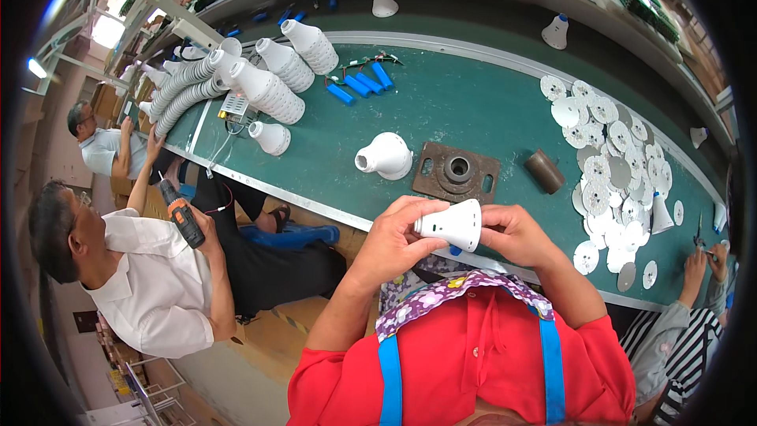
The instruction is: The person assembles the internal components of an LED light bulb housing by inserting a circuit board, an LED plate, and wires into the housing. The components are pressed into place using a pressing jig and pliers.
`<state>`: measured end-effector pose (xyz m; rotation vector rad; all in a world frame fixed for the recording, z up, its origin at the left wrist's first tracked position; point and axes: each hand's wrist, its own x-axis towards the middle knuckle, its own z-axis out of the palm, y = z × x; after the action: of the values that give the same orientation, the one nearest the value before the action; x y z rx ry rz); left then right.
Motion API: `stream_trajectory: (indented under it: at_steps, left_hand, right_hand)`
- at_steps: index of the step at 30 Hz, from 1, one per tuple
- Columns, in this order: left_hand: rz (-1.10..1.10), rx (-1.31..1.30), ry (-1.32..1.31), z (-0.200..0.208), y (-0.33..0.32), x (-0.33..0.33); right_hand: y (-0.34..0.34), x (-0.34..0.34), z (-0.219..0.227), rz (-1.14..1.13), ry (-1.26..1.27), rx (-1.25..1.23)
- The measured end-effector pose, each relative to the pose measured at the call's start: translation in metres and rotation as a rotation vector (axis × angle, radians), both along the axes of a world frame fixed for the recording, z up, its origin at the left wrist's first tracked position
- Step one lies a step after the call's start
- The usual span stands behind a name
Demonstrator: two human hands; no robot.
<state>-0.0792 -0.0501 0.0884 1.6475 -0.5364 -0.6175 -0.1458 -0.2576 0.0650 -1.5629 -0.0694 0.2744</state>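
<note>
Between my two hands is a white plastic cone-shaped lamp housing point(457, 226), lying on its side with small dark slots in its wall. My left hand point(392, 241) grips the narrow end with thumb and fingers. At the wide end, my right hand point(517, 233) is closed on the rim. Just beyond them, a brown metal fixture point(426, 183) with a round central socket rests on the green table point(473, 95). Another white housing point(385, 155) lies left of that fixture, and a brown metal cylinder point(544, 171) lies to its right.
Round white boards point(597, 196) are piled at the right. Stacked white housings point(268, 91) stand at the left, near blue battery cells point(356, 85) with wires. A co-worker on my left holds an orange-and-black power drill point(182, 217). Another person's hands point(695, 268) work at the right edge.
</note>
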Motion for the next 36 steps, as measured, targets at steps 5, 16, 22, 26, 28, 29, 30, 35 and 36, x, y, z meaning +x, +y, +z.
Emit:
stream_trajectory:
  at_steps: [5, 16, 22, 26, 28, 29, 30, 35, 36]
  left_hand:
    - [0.038, 0.042, -0.1, 0.005, 0.005, 0.002]
    - [-0.015, 0.082, -0.124, 0.004, 0.012, 0.003]
    - [-0.042, 0.071, -0.085, 0.002, 0.013, 0.004]
    - [-0.049, -0.001, 0.011, 0.0, 0.013, 0.004]
    - [-0.066, -0.034, 0.065, -0.003, 0.013, 0.003]
    - [-0.065, -0.034, 0.067, -0.004, 0.014, 0.004]
    - [-0.061, -0.034, 0.056, -0.005, 0.014, 0.004]
    - [-0.051, -0.034, 0.072, -0.005, 0.015, 0.004]
    - [-0.049, -0.041, 0.074, -0.006, 0.015, 0.004]
  right_hand:
    - [0.003, 0.004, 0.006, 0.032, -0.081, -0.156]
    - [0.011, 0.003, -0.002, 0.068, -0.034, 0.075]
    - [0.011, 0.002, -0.003, 0.058, -0.023, 0.102]
    - [0.01, 0.002, -0.006, 0.075, -0.021, 0.102]
    - [0.01, 0.001, -0.005, 0.086, -0.001, 0.109]
    - [0.01, 0.001, -0.005, 0.091, -0.041, 0.093]
    - [0.01, 0.001, -0.004, 0.097, -0.082, 0.077]
    - [0.01, 0.003, 0.0, 0.104, -0.218, -0.075]
    - [0.01, 0.003, 0.0, 0.096, -0.234, -0.099]
